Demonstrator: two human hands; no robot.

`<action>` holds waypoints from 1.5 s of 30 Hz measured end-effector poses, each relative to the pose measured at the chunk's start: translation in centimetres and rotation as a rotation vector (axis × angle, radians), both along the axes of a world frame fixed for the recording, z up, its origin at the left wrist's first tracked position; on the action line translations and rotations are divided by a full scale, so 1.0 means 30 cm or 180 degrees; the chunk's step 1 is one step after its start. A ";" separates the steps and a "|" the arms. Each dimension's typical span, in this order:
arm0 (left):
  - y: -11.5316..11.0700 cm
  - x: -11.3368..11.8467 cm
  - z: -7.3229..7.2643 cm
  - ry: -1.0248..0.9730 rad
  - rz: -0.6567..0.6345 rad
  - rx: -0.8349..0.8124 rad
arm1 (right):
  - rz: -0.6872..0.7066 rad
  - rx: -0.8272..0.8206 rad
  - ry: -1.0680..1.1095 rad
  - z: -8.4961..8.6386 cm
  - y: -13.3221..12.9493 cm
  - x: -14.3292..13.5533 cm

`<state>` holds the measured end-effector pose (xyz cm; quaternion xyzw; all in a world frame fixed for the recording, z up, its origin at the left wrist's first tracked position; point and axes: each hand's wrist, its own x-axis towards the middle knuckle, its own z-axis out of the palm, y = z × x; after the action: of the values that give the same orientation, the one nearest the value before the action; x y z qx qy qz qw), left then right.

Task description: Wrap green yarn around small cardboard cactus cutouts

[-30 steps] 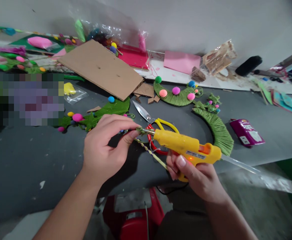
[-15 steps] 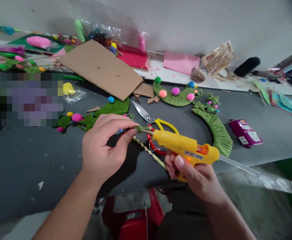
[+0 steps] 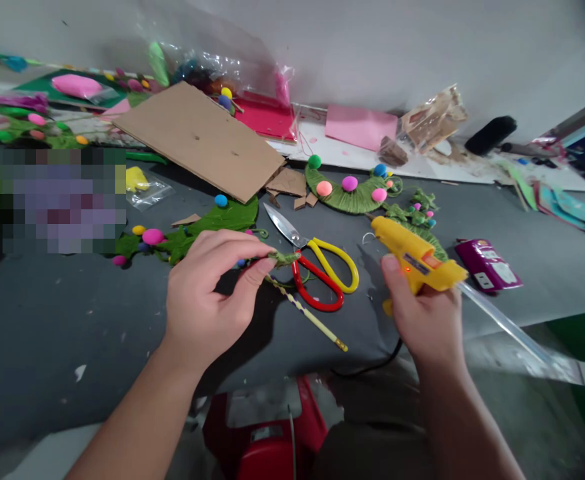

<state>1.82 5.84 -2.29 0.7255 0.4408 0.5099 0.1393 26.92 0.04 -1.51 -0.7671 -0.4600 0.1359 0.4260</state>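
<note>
The glue gun (image 3: 415, 253) has moved away
The right hand (image 3: 428, 323) pulled it off the little green piece (image 3: 286, 258), over to the right. Now the pencil (image 3: 315, 319) shows its end.

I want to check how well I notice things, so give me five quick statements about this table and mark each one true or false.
1. The right hand holds a yellow glue gun. True.
2. Both handles of the scissors are red. False: one is red, the other yellow.
3. The left hand pinches a small green piece. True.
4. The glue gun touches the small green piece. False: there is a gap between them.
5. A pencil lies on the table. True.
</note>
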 end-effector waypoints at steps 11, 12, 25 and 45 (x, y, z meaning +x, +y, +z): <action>-0.002 0.006 0.000 -0.0029 -0.0036 0.0039 | 0.0369 -0.0638 -0.0602 -0.048 0.053 0.064; -0.002 0.006 -0.002 -0.0034 -0.0041 0.0035 | 0.0344 -0.0703 -0.0686 -0.042 0.048 0.066; 0.000 0.005 -0.002 -0.0031 -0.0072 0.0045 | 0.0631 -0.1367 -0.1720 0.056 -0.095 0.090; -0.016 0.021 -0.011 0.0116 0.0069 0.0501 | 0.2222 -0.0226 0.3750 0.002 0.074 -0.295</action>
<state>2.45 5.37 -2.61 0.7386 0.4096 0.5311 0.0684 18.06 2.27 -1.44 -0.3856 -0.3672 0.6748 0.5110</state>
